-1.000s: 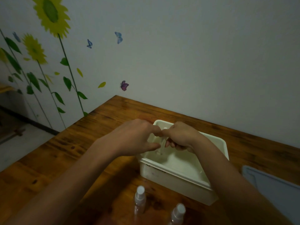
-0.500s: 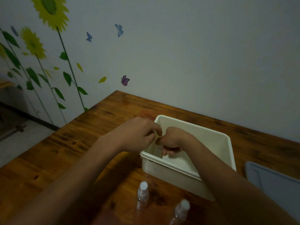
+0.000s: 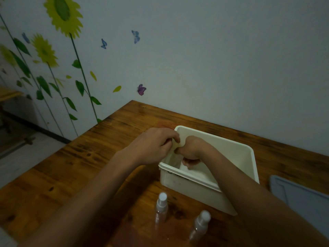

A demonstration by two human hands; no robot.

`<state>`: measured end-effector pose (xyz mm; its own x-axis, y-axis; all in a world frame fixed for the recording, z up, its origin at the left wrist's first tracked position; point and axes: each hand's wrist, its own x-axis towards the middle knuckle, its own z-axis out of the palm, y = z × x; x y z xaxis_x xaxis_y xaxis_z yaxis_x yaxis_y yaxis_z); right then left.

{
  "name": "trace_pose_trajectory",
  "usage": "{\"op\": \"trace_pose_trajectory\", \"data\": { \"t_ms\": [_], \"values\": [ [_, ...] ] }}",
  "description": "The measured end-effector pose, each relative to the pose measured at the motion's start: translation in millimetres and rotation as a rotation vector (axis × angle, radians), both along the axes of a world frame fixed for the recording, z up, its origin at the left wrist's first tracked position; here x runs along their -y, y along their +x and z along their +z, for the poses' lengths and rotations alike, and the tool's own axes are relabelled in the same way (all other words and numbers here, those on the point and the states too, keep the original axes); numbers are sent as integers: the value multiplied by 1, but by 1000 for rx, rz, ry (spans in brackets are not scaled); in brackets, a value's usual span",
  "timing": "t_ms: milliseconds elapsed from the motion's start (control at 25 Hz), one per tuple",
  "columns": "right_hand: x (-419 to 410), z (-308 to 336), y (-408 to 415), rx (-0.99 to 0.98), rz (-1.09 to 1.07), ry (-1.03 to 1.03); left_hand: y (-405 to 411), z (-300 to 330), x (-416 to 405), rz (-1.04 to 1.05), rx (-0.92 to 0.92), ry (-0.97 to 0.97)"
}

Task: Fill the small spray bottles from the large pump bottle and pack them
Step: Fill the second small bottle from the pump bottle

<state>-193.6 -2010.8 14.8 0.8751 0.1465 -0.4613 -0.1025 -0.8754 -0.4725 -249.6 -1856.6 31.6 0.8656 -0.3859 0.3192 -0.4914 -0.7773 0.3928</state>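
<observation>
A white plastic bin (image 3: 236, 152) stands on the wooden table. My right hand (image 3: 193, 150) reaches down inside it by its left wall, fingers curled round a small clear spray bottle (image 3: 175, 160) that is mostly hidden. My left hand (image 3: 154, 145) is at the bin's left rim with its fingers curled over the edge. Two more small spray bottles with white caps stand upright in front of the bin, one on the left (image 3: 161, 205) and one on the right (image 3: 200, 223). No large pump bottle is in view.
A grey lid (image 3: 299, 198) lies flat on the table (image 3: 89, 166) to the right of the bin. The wall runs close behind the bin. The table's left edge drops to the floor (image 3: 21, 157).
Both hands held the bottle above the bin a second ago. My right hand has since lowered it into the bin, and my left hand has moved to the bin's rim.
</observation>
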Motion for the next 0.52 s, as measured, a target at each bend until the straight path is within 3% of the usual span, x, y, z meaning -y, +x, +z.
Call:
{"op": "trace_pose_trajectory", "data": {
  "t_ms": [200,360,440,520],
  "values": [
    [5,36,-37,536,-104,-58,-24,15,1,116,235,-108],
    [14,76,-127,972,-242,259,-90,22,23,185,581,-345],
    [25,77,-182,1046,-199,348,-135,12,40,115,624,-465],
    [38,56,-220,983,-155,396,-171,-9,55,60,577,-537]
  ]
}}
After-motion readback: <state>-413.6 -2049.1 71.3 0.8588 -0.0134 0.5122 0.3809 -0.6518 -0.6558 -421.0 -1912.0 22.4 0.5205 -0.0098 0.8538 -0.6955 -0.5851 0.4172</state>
